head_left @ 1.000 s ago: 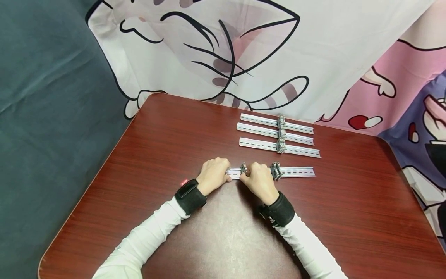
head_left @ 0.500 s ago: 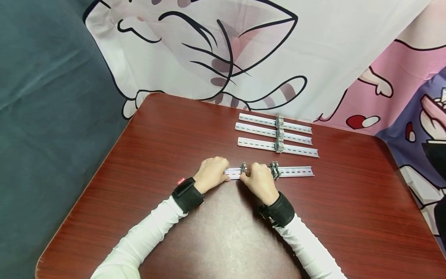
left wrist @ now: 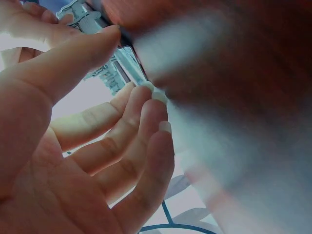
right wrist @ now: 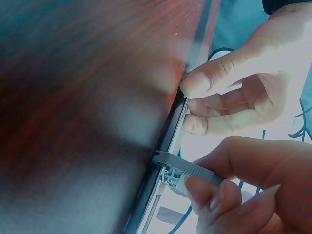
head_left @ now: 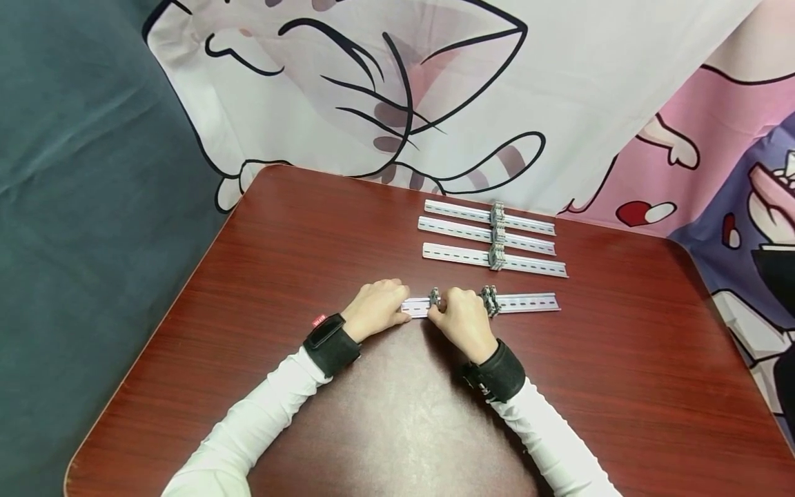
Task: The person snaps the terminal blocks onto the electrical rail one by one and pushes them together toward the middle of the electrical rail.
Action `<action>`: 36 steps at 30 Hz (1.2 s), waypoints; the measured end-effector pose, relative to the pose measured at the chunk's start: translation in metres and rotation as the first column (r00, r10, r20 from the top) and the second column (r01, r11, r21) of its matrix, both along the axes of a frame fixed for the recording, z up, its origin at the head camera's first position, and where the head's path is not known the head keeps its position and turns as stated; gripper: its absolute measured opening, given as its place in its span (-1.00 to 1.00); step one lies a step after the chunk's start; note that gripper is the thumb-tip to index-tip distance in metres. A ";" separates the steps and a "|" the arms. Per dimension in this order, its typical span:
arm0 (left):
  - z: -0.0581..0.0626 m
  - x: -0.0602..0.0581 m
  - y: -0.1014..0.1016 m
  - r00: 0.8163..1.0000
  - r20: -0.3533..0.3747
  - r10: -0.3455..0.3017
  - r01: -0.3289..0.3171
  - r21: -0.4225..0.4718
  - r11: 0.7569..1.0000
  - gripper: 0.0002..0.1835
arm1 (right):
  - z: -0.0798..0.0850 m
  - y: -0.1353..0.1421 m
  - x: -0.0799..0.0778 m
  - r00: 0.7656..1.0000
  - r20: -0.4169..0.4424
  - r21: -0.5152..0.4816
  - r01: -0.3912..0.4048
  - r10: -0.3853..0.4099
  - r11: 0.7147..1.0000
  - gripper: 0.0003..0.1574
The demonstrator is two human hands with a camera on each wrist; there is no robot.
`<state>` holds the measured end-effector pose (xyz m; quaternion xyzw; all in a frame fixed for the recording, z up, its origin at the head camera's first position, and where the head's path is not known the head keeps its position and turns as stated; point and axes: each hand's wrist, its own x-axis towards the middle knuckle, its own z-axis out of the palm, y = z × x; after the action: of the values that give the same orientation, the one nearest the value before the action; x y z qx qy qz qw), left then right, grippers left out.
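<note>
A slotted metal DIN rail (head_left: 528,303) lies across the table in front of me. My left hand (head_left: 377,310) holds its left end between thumb and fingers. My right hand (head_left: 464,323) is over the rail's middle and pinches a grey terminal block (right wrist: 187,168), which sits on the rail in the right wrist view. The same block shows only partly beside the right fingers in the head view. Just right of that hand, a small group of grey terminal blocks (head_left: 490,301) stands on the rail. The hand hides the stretch of rail between.
Behind the hands, three more rails lie roughly parallel: a back rail (head_left: 456,209), a middle rail (head_left: 453,228) and a front rail (head_left: 456,254). Each carries grey blocks near its middle. The brown table (head_left: 298,235) meets a cartoon-printed cloth (head_left: 348,138) at its far edge.
The head view has shifted slightly, so everything sits a little further left. Both hands keep their hold on the rail and the block, with no clear movement along the rail.
</note>
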<state>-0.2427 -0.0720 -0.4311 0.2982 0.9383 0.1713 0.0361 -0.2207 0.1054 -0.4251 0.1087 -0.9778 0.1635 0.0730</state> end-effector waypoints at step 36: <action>0.003 0.005 0.001 1.000 -0.002 0.011 -0.011 -0.014 1.000 -0.80 | 0.000 0.017 0.001 0.999 -0.039 0.000 0.036 -0.036 0.999 -0.47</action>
<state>-0.2376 -0.0713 -0.4280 0.2930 0.9411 0.1645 0.0365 -0.2192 0.1225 -0.4253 0.0942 -0.9780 0.1597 0.0951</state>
